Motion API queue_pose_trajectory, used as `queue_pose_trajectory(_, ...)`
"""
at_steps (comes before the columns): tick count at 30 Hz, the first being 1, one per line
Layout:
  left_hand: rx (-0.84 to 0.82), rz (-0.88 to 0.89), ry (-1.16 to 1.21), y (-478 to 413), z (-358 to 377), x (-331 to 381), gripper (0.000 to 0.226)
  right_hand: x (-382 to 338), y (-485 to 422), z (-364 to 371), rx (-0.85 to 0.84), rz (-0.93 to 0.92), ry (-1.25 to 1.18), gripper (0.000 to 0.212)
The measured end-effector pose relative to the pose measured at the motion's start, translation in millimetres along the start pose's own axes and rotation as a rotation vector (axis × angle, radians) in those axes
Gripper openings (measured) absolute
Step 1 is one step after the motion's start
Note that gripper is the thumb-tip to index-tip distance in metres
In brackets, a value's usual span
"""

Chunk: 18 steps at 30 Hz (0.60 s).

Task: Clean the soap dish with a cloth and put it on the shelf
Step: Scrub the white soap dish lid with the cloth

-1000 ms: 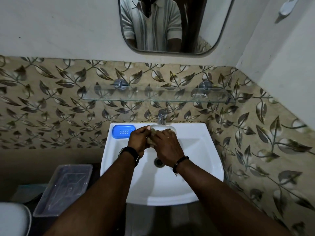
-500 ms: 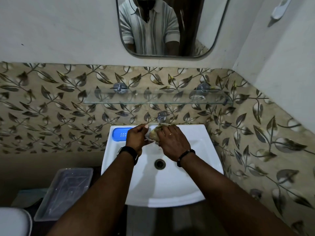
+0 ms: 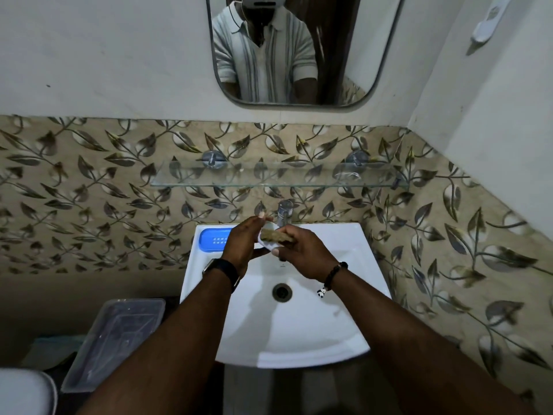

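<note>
Mid-frame, the left hand [image 3: 241, 247] grips what seems a white plastic soap dish [image 3: 264, 243], the right hand [image 3: 305, 253] pinching a brownish cloth [image 3: 276, 236] against it: wiping underway, the clear glass shelf [image 3: 278, 181] above yet to receive it.

The left hand [image 3: 243, 247] and cloth [image 3: 276, 236] cover most of the soap dish [image 3: 265, 244]; the mirror [image 3: 359, 40] top is cut off.
</note>
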<state>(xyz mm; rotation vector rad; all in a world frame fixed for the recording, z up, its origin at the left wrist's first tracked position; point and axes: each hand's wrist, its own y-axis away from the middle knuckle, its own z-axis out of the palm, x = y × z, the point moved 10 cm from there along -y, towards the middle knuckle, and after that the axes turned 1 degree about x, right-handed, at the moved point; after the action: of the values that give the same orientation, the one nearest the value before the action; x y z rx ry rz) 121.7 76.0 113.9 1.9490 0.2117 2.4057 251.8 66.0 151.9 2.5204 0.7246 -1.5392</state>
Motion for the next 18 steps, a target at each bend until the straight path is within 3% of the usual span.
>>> queue_pose_trajectory(4,-0.087,0.177,0.033,3,-3,19,0.022,3,-3,-22,0.064,0.025,-0.335,0.025)
queue_pose_trajectory(8,-0.181,0.136,0.003,7,2,8,0.016,12,-1,-56,0.311,0.029,-0.449,0.025)
queue_pose_trajectory(12,-0.205,0.072,0.049,11,19,-6,0.018,-16,11,-67,0.548,-0.168,0.155,0.006)
queue_pose_trajectory(16,-0.17,0.067,0.061,8,23,-7,0.006,-52,25,-17,0.378,-0.499,0.513,0.037)
queue_pose_trajectory(18,-0.148,0.078,0.08,9,20,-4,0.02,-55,29,-12,0.346,-0.582,0.613,0.041)
